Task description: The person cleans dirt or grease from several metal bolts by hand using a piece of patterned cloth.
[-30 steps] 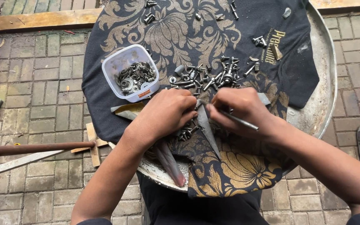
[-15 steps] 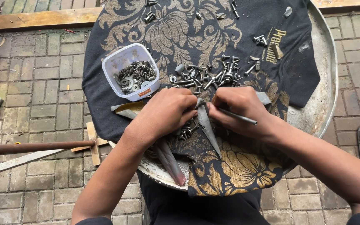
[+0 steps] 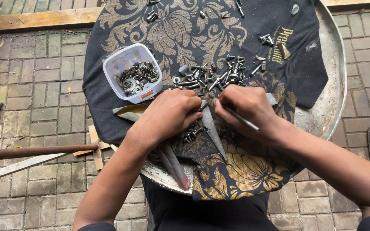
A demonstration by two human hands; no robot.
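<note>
Hands sorting bolts on a cloth

Left hand (image 3: 172,113) and right hand (image 3: 245,105) meet just below the bolts (image 3: 219,77); tub (image 3: 132,72) up-left.

support: round metal tray (image 3: 328,107) | on it: black gold-patterned cloth (image 3: 219,38) (draped over the edge)

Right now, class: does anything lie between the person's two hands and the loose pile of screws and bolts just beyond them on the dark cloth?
Nothing visible does. The left hand and right hand rest on the dark cloth directly below the pile of screws and bolts, with only bare cloth between. The plastic tub sits off to the left.
</note>
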